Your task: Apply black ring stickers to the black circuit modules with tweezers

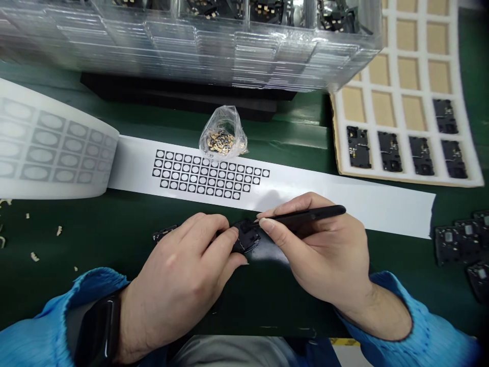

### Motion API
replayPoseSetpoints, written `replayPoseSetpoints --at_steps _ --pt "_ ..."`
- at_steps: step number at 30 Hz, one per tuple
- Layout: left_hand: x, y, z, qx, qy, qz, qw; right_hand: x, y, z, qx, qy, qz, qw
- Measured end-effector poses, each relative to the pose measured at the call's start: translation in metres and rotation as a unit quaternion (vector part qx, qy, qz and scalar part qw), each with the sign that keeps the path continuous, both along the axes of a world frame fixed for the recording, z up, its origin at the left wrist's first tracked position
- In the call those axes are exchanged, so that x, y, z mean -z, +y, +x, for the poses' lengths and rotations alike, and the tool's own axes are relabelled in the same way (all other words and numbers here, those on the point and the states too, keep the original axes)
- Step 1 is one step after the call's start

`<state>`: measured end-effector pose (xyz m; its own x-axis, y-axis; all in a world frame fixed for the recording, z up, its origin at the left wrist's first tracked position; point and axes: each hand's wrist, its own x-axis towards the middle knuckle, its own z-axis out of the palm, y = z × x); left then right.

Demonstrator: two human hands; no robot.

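Observation:
My left hand [187, 275] is closed on a small black electronic module [246, 237], its fingers pressing it at the green table. Much of the module is hidden under these fingers. A second dark part [164, 233] sticks out from behind the same hand at its left. In my right hand [321, 250] is a pair of slim black tweezers [317, 215], pinched between thumb and fingers. Their tip meets the module's upper side; whether it grips anything there is too small to tell. Just beyond both hands lies a white strip of black-framed round stickers [198, 176].
A clear bag of small gold-coloured pieces [222, 140] stands against the strip. Stacked clear trays [191, 56] fill the back. At right are a white foam tray [391, 165] with several black modules and more loose modules [454, 242]. The strip's roll [57, 178] is at left, near scattered scraps [35, 257].

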<state>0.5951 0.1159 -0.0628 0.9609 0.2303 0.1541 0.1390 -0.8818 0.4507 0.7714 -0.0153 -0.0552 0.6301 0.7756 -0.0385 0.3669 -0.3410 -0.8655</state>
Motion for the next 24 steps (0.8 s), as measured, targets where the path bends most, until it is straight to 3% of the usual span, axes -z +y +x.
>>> replayPoseSetpoints --at_steps 24 --pt "0.0005 0.0002 0.0003 0.0 -0.004 -0.003 1.0 0.0008 -0.0015 -0.0011 0.002 0.006 -0.004 1.0"
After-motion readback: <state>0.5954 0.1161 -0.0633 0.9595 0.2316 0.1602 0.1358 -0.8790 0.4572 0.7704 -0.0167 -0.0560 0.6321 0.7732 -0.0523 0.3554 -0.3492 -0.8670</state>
